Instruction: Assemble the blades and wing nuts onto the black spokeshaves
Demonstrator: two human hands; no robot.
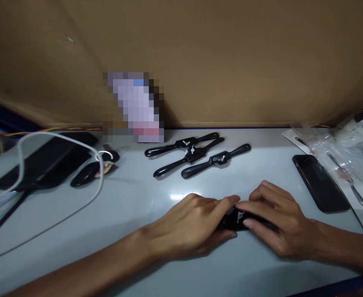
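Note:
A black spokeshave (232,222) lies low over the front part of the table, partly covered by both hands. My left hand (193,225) is closed around its left side, thumb and fingers near the middle. With bent fingers my right hand (280,220) grips the other side, its fingertips at the small silver wing screw (240,216). Farther back rest three more black spokeshaves: the rear one (181,144), the middle one (193,156) partly against it, and the front one (216,161). Each shows a silver screw at its centre.
A dark phone (322,183) lies at right, beside plastic-wrapped packaging (343,173). Leftward are a black flat object (45,165), a white cable (99,181) and keys (107,156). A blurred-out upright item (138,107) leans on the brown board (230,62) behind.

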